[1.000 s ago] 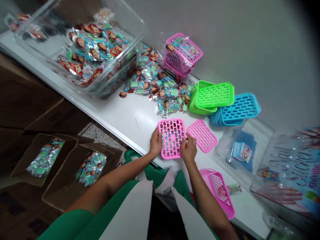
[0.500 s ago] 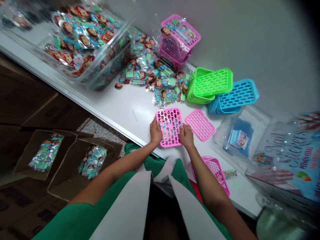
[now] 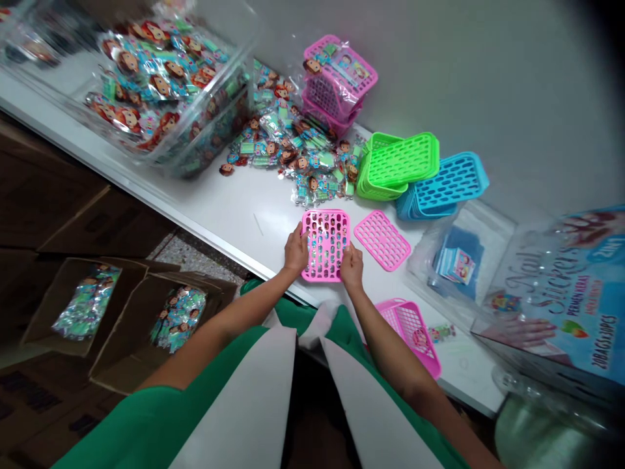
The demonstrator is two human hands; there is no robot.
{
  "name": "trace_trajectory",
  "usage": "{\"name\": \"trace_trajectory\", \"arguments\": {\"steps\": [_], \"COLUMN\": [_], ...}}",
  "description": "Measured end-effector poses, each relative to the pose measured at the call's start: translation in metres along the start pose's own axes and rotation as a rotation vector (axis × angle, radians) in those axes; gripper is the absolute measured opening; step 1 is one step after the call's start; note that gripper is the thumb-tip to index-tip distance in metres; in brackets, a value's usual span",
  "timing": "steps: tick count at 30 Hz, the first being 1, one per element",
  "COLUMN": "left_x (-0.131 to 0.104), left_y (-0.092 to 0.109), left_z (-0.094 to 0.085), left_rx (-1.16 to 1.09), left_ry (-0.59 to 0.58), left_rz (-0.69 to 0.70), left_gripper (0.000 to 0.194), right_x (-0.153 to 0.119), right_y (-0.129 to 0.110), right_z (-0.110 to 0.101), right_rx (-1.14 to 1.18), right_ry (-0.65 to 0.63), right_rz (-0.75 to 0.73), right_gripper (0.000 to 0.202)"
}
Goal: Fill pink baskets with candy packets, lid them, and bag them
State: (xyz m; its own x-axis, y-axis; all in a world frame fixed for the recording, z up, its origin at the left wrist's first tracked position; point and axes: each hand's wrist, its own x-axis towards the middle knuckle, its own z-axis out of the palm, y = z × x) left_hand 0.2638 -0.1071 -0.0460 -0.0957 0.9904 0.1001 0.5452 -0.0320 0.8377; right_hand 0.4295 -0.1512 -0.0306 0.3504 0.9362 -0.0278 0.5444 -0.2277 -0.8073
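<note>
A pink basket with a lid of slotted holes [image 3: 325,246] is near the front edge of the white table, and colourful packets show through its holes. My left hand [image 3: 295,250] grips its left side, and my right hand [image 3: 352,266] grips the lower right side. Just right of it a loose pink lid [image 3: 382,240] lies flat. Behind the basket is a heap of small candy-like packets [image 3: 303,159]. An open pink basket [image 3: 410,332] stands beyond my right forearm.
Green baskets [image 3: 400,163], blue baskets [image 3: 452,185] and wrapped pink baskets [image 3: 336,81] stand along the wall. A clear bin of packets [image 3: 161,78] is at left, cardboard boxes [image 3: 117,332] below, a sticker box [image 3: 561,299] at right.
The view has shifted slightly, so most things appear a little further left. Both hands still hold the lidded pink basket, with the fingers of my left hand slightly higher on its side.
</note>
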Motion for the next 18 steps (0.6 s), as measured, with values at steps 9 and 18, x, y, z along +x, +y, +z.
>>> {"name": "trace_trajectory", "arguments": {"steps": [9, 18], "left_x": [0.024, 0.005], "left_y": [0.004, 0.032], "left_z": [-0.018, -0.015], "left_rx": [0.241, 0.519], "left_ry": [-0.079, -0.241], "left_rz": [0.397, 0.306], "left_gripper": [0.037, 0.056], "right_x": [-0.022, -0.032], "right_y": [-0.006, -0.021], "right_z": [0.018, 0.034], "right_rx": [0.052, 0.100], "right_ry": [0.125, 0.138], "right_rz": [0.114, 0.265], "right_gripper": [0.044, 0.051]}}
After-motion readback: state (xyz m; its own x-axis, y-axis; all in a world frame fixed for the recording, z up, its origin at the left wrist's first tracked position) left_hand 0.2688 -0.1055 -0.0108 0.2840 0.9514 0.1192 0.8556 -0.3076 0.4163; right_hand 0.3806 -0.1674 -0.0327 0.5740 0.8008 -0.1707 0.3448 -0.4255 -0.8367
